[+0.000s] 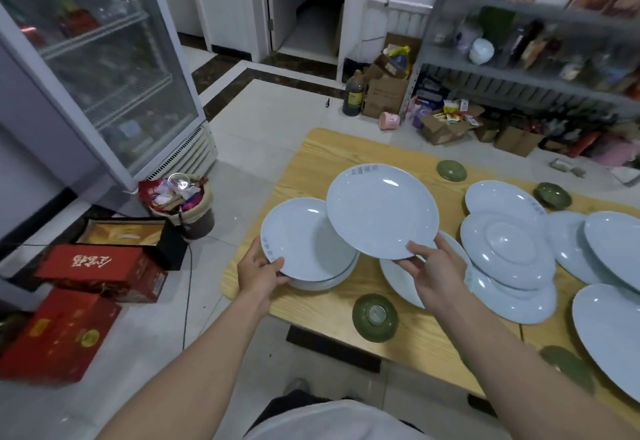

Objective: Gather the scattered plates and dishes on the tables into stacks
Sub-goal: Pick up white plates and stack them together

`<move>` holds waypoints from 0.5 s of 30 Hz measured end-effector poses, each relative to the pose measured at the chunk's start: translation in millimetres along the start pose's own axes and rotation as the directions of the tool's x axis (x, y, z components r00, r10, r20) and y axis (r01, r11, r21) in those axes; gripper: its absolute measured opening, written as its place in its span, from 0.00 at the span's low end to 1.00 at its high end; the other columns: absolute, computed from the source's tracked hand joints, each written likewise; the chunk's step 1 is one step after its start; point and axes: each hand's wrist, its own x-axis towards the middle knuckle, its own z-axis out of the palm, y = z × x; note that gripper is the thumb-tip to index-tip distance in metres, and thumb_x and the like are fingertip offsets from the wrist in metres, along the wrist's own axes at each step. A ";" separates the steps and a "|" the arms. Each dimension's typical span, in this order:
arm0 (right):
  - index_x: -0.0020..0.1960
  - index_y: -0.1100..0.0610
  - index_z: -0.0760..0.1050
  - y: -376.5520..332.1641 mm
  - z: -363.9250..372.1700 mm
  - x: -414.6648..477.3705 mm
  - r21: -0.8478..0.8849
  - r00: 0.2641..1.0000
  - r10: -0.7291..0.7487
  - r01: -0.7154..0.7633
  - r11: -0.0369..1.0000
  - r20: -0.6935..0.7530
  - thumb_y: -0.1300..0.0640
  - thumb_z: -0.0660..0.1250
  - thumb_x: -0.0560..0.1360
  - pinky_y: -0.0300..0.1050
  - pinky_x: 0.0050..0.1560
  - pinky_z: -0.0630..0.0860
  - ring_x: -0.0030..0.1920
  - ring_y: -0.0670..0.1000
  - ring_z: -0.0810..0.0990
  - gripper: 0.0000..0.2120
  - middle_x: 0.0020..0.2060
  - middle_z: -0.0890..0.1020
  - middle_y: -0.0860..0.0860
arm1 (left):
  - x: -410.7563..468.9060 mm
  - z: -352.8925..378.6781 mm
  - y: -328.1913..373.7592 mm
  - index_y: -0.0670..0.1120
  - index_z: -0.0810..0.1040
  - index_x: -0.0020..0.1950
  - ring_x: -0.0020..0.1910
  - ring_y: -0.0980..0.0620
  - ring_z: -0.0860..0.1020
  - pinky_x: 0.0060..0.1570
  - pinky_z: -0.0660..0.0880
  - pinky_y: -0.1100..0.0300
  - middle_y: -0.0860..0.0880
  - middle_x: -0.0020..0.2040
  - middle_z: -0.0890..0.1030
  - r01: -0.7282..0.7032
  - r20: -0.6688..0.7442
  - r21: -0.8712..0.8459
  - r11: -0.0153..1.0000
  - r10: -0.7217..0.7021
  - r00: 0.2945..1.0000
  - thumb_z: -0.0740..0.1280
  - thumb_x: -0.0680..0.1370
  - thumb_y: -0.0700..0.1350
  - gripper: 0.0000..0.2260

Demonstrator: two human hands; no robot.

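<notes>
On the wooden table (325,149), my left hand (258,275) grips the near rim of the top pale blue plate (301,242) of a small stack at the table's left edge. My right hand (433,273) pinches the near rim of another pale blue plate (381,211), held tilted in the air above and to the right of that stack. A further plate (398,280) lies flat under my right hand. Several more pale blue plates (507,252) lie overlapping on the right half of the table. Small green dishes (374,316) sit upside down among them.
A glass-door fridge (104,69) stands at the left, with a full bin (183,204) and red boxes (100,266) on the floor beside the table. Shelves (536,41) and cardboard boxes (384,93) line the far right wall.
</notes>
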 end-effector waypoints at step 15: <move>0.74 0.60 0.68 20.4 12.8 1.4 0.041 0.997 0.009 -0.005 0.999 -0.080 0.76 0.65 0.73 0.60 0.53 0.81 0.50 0.60 0.82 0.31 0.55 0.80 0.55 | 25.2 0.2 -6.6 0.48 0.80 0.64 0.49 0.44 0.82 0.47 0.83 0.46 0.45 0.49 0.83 -0.147 -0.044 0.364 0.920 0.174 0.984 0.69 0.75 0.32 0.20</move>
